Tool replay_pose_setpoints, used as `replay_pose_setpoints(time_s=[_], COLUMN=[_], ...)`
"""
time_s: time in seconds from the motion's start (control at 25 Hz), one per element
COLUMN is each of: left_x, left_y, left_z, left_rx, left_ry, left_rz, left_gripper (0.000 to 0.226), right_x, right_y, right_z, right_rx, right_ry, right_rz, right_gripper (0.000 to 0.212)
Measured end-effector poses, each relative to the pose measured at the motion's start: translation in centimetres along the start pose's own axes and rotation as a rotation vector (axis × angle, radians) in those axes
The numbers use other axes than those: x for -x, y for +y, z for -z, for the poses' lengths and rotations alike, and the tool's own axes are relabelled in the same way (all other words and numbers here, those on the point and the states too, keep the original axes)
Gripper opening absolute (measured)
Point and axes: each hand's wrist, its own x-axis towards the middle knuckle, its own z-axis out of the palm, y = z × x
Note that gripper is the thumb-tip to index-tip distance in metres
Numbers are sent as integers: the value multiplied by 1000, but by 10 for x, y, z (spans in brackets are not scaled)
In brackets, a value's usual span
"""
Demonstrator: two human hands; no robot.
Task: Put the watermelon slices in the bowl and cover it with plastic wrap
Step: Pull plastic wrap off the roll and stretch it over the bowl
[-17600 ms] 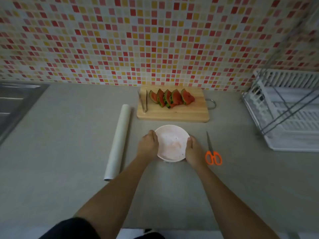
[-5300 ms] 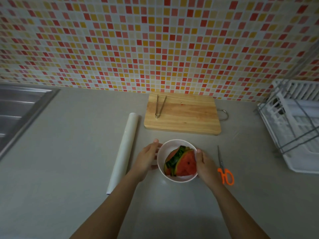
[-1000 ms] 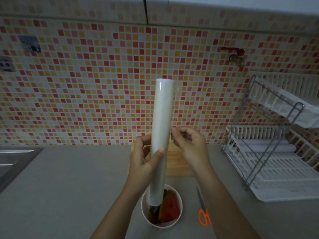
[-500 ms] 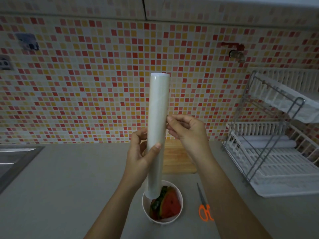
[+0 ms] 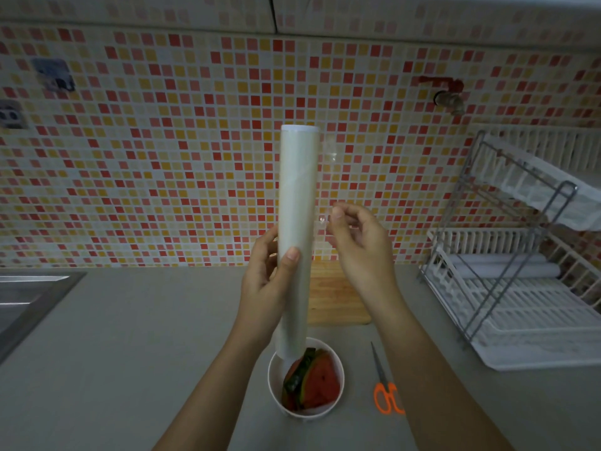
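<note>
Left hand (image 5: 270, 284) grips the plastic wrap roll (image 5: 297, 206) upright above the bowl (image 5: 275, 372); right hand (image 5: 359, 245) apparently pinches the film edge (image 5: 322, 218). Risk: an uneven pull bunches the film onto itself.

The single wide-angle, head-worn view faces forward and a little down, with the tiled wall (image 5: 146, 164) across the upper frame, the counter (image 5: 130, 353) across the lower, and the left hand (image 5: 266, 288), right hand (image 5: 361, 252) and plastic wrap roll (image 5: 297, 196) close at centre.

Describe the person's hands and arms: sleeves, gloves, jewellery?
Bare throughout: the left hand and right hand have no gloves, and no rings show. The left forearm and right forearm are uncovered to the frame edge, no sleeve, watch or bracelet in view.
</note>
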Motion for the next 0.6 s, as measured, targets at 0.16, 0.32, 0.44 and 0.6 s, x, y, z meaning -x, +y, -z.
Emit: replay_pose_setpoints(time_s=[0.16,0.32,0.44,0.6], left_x=[-2,-3,-7,-5], left_y=[1,5,7,9], left_z=[0,6,11,8], left_rx=[41,73,102,50], left_ry=[-22,-9,11,-43], left_rz=[18,48,75,29], left_gripper=[42,35,38,38], right_x=[11,3,2,15], right_y=[7,7,6,0], right_z=[0,12,22,5], right_rx=[-4,98,33,-44], right_ry=[-135,-39,-32,-175], right_rz=[-1,8,-50,-68], right_gripper=[9,6,9,11])
